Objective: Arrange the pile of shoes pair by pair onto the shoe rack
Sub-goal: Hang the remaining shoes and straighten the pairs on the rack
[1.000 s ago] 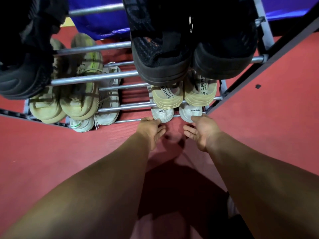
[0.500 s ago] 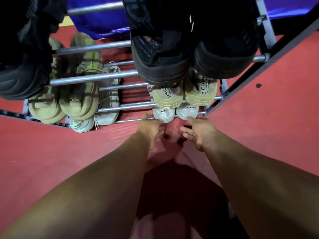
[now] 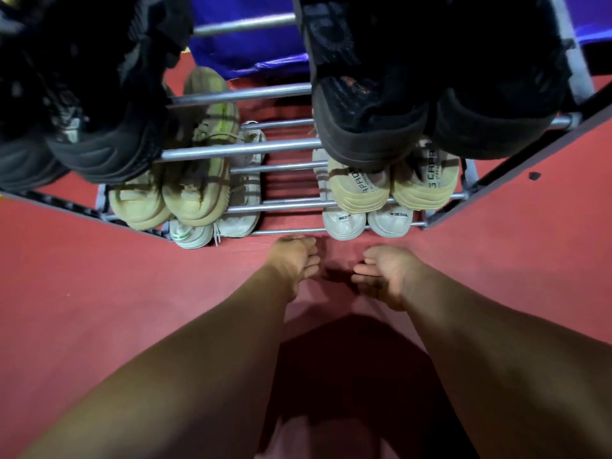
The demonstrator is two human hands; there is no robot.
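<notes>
I look down on a metal shoe rack (image 3: 275,207) with several tiers. A white pair (image 3: 367,223) sits heels out on the bottom tier at the right, under a tan pair (image 3: 390,187). Black pairs (image 3: 424,104) fill the top tier, right and left (image 3: 82,104). At the left are a tan pair (image 3: 172,193) and white shoes (image 3: 215,226) below it. My left hand (image 3: 294,256) and my right hand (image 3: 384,273) hover over the red floor just in front of the white pair, fingers loosely curled, holding nothing.
A red mat floor (image 3: 99,293) lies all around the rack. A blue sheet (image 3: 245,51) is behind the rack. A dark frame bar (image 3: 516,167) runs diagonally at the right. My shadow (image 3: 347,376) falls between my forearms.
Both hands pushed the white pair in under the bottom tier, then let go and drew back toward me. The white shoes now sit further in.
</notes>
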